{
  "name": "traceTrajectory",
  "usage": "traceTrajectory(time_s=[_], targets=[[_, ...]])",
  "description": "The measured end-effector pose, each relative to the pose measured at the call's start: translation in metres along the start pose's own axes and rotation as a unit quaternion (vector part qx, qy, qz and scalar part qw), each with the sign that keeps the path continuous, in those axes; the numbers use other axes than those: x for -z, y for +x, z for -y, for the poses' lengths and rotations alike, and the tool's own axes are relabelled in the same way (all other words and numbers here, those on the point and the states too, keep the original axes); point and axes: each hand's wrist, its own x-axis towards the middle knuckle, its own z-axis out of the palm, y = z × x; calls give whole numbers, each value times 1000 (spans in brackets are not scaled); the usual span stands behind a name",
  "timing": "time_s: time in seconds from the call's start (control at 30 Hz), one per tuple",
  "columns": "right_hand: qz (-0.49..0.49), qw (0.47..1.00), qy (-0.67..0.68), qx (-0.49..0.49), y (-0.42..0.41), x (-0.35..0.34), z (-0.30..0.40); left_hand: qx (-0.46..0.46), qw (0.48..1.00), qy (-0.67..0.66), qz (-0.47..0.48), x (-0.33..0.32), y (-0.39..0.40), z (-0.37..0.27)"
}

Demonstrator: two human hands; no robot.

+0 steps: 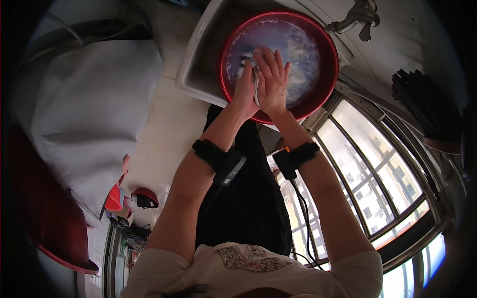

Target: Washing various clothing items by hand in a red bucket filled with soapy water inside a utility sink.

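A red plastic basin [278, 117] holds cloudy, sudsy water [274, 31]. Over the water, a wet whitish cloth [256, 88] with dark stripes at its far end is pressed between my two hands. My left hand [244, 91] grips it from the left, thumb lying along the near side. Against its other side lies my right hand [274, 83], fingers stretched out and spread; motion blurs some fingertips, and its palm is hidden. Pale patches to the right in the water could be foam or submerged fabric.
The basin sits in a pale sink [186, 70] below a metal tap [354, 18]. Barred windows [372, 167] are at right, near a dark bristly bundle [425, 100]. A grey cover [100, 89] and a dark-red basin [52, 208] stand left. Strapped forearm devices [231, 165] include a trailing cable [306, 216].
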Motion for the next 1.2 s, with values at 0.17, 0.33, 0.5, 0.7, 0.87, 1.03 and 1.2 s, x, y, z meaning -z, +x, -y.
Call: traceTrajectory(time_s=[0.17, 0.33, 0.5, 0.7, 0.87, 1.03, 1.2], targets=[[93, 979, 49, 174, -2, 23, -18, -32, 999, -23, 19, 0, -7, 8], [25, 983, -40, 179, 12, 26, -23, -32, 997, 55, -45, -5, -1, 9], [-16, 997, 67, -40, 21, 2, -23, -12, 993, 94, -67, 0, 9, 6], [57, 910, 288, -291, 45, -22, -31, 11, 989, 124, -84, 0, -8, -20], [95, 835, 419, -342, 78, 1, -17, 17, 995, 101, -8, 8, -18, -41], [37, 840, 473, -264, 112, 9, -21, -19, 995, 101, 16, -1, -37, -67], [92, 716, 638, -266, 159, -8, -32, -12, 996, 84, 0, 4, -43, -75]])
